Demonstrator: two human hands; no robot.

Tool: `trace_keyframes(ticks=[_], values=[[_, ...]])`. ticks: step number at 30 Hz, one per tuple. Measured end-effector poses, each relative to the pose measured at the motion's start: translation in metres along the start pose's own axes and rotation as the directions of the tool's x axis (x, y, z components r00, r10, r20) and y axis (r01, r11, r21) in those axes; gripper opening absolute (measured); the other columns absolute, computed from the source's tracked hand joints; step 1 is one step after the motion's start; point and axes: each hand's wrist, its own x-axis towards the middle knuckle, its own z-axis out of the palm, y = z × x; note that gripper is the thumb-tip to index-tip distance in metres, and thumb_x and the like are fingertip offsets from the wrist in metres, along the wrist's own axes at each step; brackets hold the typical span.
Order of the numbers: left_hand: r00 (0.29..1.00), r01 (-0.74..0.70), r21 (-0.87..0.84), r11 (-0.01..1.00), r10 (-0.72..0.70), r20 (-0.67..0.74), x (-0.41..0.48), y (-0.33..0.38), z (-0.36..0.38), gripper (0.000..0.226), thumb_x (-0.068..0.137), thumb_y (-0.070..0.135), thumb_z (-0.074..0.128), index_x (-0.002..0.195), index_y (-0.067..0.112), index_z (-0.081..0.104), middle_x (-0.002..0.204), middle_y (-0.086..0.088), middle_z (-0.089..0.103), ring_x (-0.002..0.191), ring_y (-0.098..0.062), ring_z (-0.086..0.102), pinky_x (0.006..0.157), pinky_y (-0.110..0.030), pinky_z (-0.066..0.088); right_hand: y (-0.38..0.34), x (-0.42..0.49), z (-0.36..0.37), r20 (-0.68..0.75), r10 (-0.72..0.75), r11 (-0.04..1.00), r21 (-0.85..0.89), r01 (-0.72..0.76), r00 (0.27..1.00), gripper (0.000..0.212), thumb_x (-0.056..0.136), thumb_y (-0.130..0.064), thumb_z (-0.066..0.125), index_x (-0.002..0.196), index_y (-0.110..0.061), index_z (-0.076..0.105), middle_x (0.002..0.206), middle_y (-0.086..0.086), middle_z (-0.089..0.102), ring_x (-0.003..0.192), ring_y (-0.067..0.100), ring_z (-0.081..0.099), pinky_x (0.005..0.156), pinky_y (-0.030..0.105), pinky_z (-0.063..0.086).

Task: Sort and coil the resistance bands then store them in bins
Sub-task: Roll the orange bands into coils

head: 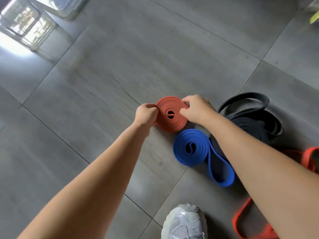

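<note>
A: The fingers (pixel 149 106) of the left hand (pixel 146 115) are curled tight, pinching the left rim of that rust-red flat rubber resistance band (pixel 172 122), the one wound into a round coil. See it?
B: Yes. The right hand (pixel 196 110) pinches the opposite rim, thumb and fingertips bent over the outer wraps. The coil lies flat on the grey tiled floor (pixel 120 57).
A: And the other bands?
B: The blue flat rubber band (pixel 189 147), coiled with a loose loop trailing out, sits just nearer the person than the rust-red coil. Touching it or only close, I can't tell. The black rubber bands (pixel 250 125), partly coiled with loose loops, lie to the right of the rust-red coil, past the right forearm.
A: The bright orange rubber bands (pixel 241 219)?
B: Uncoiled, well to the right of the rust-red coil and nearer the person. A white mesh sneaker (pixel 184 223) stands nearer still.
A: Bins?
B: A clear plastic bin (pixel 60 6), far beyond the rust-red coil and to its left.
A: Any lettering?
B: None I can make out from here.
</note>
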Motion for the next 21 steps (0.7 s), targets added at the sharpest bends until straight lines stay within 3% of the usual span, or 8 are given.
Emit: trace_keyframes(ticks=[4,7,10,12,15,17,18,21], values=[[1.0,0.0,0.015,1.0,-0.001,0.02,-0.003,-0.004,0.009,0.019,0.072,-0.002,0.038,0.074,0.01,0.052,0.065,-0.01,0.037,0.065,-0.02,0.035,0.063,-0.031,0.033,0.01,0.0,-0.007,0.019,-0.002,0.997,-0.079,0.003,1.0,0.039,0.083,-0.023,0.057,0.12,-0.011,0.06,0.117,0.011,0.065,0.11,0.033,0.056,0.092,0.038,0.047],[0.999,-0.019,0.066,0.998,0.017,0.031,-0.001,-0.001,0.015,0.015,0.071,0.0,0.04,0.068,0.01,0.051,0.056,-0.004,0.035,0.061,-0.02,0.034,0.06,-0.029,0.031,0.02,-0.007,-0.003,-0.018,0.095,0.995,0.0,-0.095,0.995,0.043,0.082,-0.019,0.058,0.123,-0.006,0.056,0.113,0.013,0.067,0.108,0.034,0.058,0.093,0.039,0.049],[1.0,-0.005,0.138,0.99,0.003,0.015,0.008,0.009,0.017,0.011,0.074,0.005,0.046,0.069,0.012,0.052,0.062,-0.007,0.044,0.063,-0.021,0.042,0.062,-0.029,0.038,0.019,-0.002,-0.005,-0.07,0.146,0.987,0.073,-0.141,0.987,0.029,0.077,-0.012,0.059,0.1,0.004,0.068,0.1,0.022,0.069,0.1,0.035,0.063,0.085,0.043,0.053],[0.999,-0.037,0.139,0.99,0.036,0.009,0.014,0.014,0.014,0.017,0.074,0.004,0.046,0.062,0.016,0.048,0.059,-0.004,0.042,0.059,-0.021,0.04,0.058,-0.026,0.034,0.013,-0.003,-0.006,-0.012,0.162,0.98,0.122,-0.16,0.987,0.02,0.074,-0.008,0.057,0.084,0.004,0.069,0.08,0.023,0.069,0.078,0.03,0.066,0.077,0.039,0.054],[0.996,-0.093,0.142,0.985,0.092,0.02,0.021,0.022,0.009,0.027,0.076,0.001,0.045,0.056,0.019,0.046,0.049,0.004,0.038,0.045,-0.015,0.032,0.042,-0.019,0.023,0.004,-0.012,0.007,0.089,0.165,0.975,0.134,-0.176,0.982,0.005,0.075,-0.009,0.057,0.074,-0.006,0.06,0.061,0.014,0.052,0.062,0.022,0.048,0.055,0.027,0.04],[0.993,-0.114,0.171,0.979,0.107,0.05,0.024,0.026,0.007,0.024,0.082,0.002,0.047,0.076,0.019,0.062,0.061,0.0,0.05,0.046,-0.013,0.038,0.036,-0.013,0.027,0.004,-0.015,0.014,0.116,0.181,0.974,0.113,-0.194,0.977,0.009,0.076,-0.009,0.058,0.08,-0.003,0.064,0.06,0.007,0.05,0.061,0.023,0.045,0.05,0.025,0.033],[0.99,-0.135,0.191,0.972,0.126,0.061,0.026,0.025,0.005,0.026,0.084,0.003,0.047,0.093,0.017,0.066,0.073,-0.002,0.058,0.051,-0.013,0.045,0.037,-0.012,0.032,0.006,-0.014,0.015,0.129,0.187,0.97,0.131,-0.203,0.974,0.016,0.077,-0.007,0.057,0.088,0.001,0.066,0.062,0.007,0.051,0.062,0.023,0.046,0.052,0.025,0.036],[0.979,-0.205,0.196,0.959,0.198,0.055,0.027,0.018,0.003,0.041,0.086,0.003,0.049,0.126,0.009,0.056,0.121,-0.005,0.062,0.094,-0.019,0.063,0.068,-0.019,0.05,0.011,-0.012,0.011,0.244,0.236,0.857,0.404,-0.32,0.941,0.033,0.081,0.005,0.053,0.113,0.01,0.058,0.08,0.013,0.056,0.071,0.022,0.061,0.073,0.033,0.057]])
